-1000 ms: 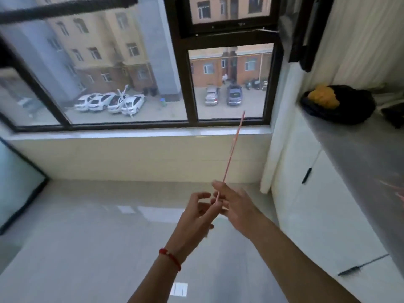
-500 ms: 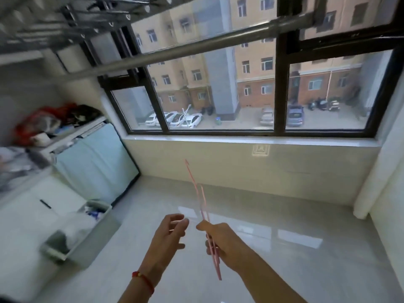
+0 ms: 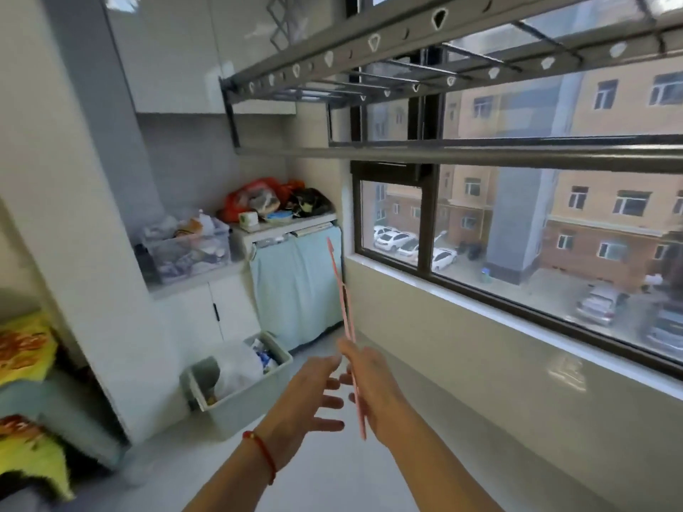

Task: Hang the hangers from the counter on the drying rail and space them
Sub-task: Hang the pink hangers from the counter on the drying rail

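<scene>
My right hand [image 3: 373, 386] grips a thin pink hanger [image 3: 342, 301], seen edge-on, which sticks up and to the left from my fist and pokes out below it. Beside it, my left hand [image 3: 314, 397], with a red string on the wrist, has its fingers spread and loose and holds nothing. A grey drying rail [image 3: 480, 153] runs across the view at window height, well above both hands. Higher still hangs the rack [image 3: 369, 44] with its row of holes. No hanger is on the rail in view.
A window [image 3: 517, 253] fills the right wall above a white sill. At the far left end stand a cluttered counter [image 3: 281, 219], a clear storage box [image 3: 184, 249] and white cabinets. An open bin [image 3: 240, 386] of items sits on the floor by my left hand.
The view has swung left and upward, so the rail and rack now fill the top. The hanger has stayed in my right hand; my left hand has let go of it and spread its fingers.
</scene>
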### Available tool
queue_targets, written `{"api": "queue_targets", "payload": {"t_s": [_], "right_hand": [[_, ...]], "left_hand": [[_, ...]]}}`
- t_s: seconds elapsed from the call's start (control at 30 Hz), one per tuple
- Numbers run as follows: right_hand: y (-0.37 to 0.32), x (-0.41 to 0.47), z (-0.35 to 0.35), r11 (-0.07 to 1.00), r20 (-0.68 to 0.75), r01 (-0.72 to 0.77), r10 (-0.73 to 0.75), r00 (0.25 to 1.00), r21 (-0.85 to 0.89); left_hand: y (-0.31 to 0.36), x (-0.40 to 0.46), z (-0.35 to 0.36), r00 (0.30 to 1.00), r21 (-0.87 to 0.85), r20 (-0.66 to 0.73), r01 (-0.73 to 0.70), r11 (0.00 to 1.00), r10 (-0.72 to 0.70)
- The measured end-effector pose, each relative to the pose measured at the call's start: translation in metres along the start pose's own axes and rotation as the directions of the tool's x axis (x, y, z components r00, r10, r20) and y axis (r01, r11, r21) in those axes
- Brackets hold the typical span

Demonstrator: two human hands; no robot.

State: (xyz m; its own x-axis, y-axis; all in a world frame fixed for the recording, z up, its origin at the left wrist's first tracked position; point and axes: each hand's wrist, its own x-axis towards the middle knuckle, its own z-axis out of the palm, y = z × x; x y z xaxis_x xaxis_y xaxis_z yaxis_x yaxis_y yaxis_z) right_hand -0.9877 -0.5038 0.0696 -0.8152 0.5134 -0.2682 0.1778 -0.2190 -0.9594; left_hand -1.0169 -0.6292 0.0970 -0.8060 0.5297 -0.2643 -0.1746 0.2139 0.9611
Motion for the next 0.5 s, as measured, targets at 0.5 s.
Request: {"api": "queue_targets", "payload": {"t_s": [0.5], "right_hand": [[-0.091,0.212,0.21,0.987,0.27,-0.124,0.092,0.959,0.104]], "left_hand": [[0.089,0.196,-0.169,0.978,-0.014,-0.147,-0.152,0.988,0.149]]}}
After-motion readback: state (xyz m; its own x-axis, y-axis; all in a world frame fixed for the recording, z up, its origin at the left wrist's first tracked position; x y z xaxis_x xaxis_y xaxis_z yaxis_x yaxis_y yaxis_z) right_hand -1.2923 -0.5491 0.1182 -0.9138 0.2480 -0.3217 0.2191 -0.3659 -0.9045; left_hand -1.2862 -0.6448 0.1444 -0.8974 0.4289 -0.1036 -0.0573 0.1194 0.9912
